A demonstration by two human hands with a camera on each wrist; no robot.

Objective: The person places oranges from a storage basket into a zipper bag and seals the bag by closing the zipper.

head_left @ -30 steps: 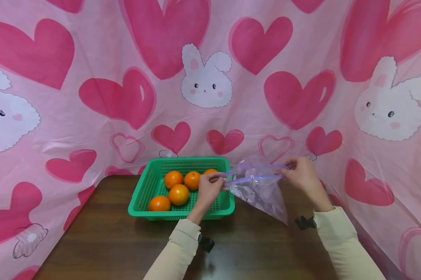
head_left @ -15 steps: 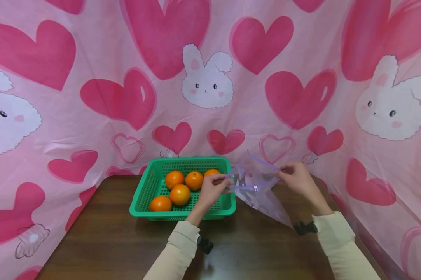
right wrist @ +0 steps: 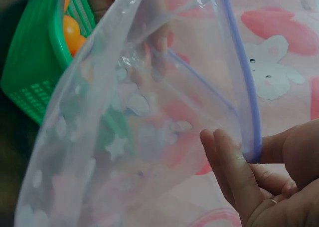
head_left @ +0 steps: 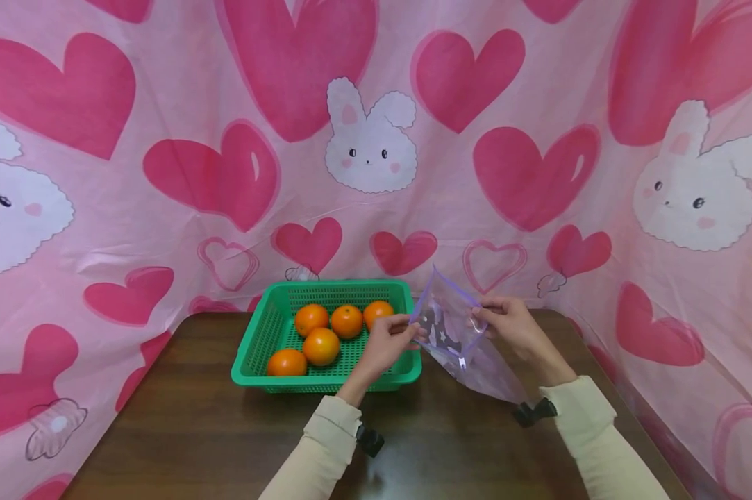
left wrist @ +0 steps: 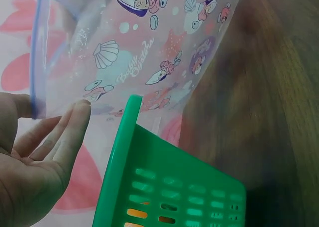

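A clear zip bag (head_left: 469, 371) with a purple zip edge and printed shells and pictures hangs between the two hands. Its mouth is spread into a diamond. The left hand (head_left: 388, 342) pinches the mouth's left corner, just over the right rim of the green basket. The right hand (head_left: 514, 329) pinches the opposite corner, and in the right wrist view its fingers (right wrist: 234, 169) lie along the bag's outside below the zip. Several oranges (head_left: 321, 347) lie in the green basket (head_left: 241, 375); the left hand overlaps one at the right.
The basket stands on a dark wooden table (head_left: 213, 437), towards its back. A pink cloth (head_left: 363, 215) with hearts and rabbits hangs behind and along both sides. Black wrist cameras (head_left: 369, 440) sit on both sleeves.
The right hand has moved left and slightly down, towards the left hand. The bag's mouth has gone from a narrow slit to a wide diamond. The left hand has shifted slightly right.
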